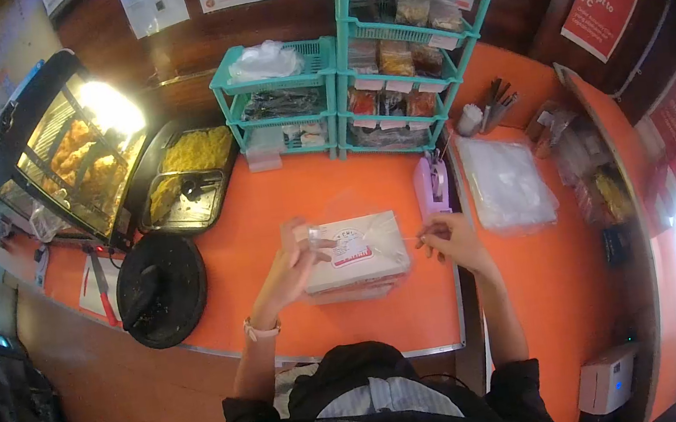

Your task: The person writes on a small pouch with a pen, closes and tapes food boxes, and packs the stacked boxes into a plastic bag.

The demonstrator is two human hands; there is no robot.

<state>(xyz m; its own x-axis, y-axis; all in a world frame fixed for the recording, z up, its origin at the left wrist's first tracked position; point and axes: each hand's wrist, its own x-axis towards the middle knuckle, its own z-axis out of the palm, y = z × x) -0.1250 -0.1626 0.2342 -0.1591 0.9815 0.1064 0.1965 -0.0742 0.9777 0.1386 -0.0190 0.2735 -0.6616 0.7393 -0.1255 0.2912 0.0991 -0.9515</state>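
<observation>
A white box [372,251] with a printed label on its lid stands on the orange counter, with clear plastic around its lower part. At its upper left corner is my left hand [299,254], fingers bent around a small piece of clear plastic. My right hand [449,239] is to the right of the box, thumb and fingers pinched together; a thin clear strand seems to run from them toward the box, too faint to be sure of. Behind my right hand stands a lilac tape dispenser [433,185].
Left on the orange counter [293,191] are a lit food warmer [77,150], metal trays of yellow food [194,151], a black stone mortar [183,293] and a red-handled knife [103,292]. Turquoise racks [277,92] stand behind. Plastic bags [507,182] lie right.
</observation>
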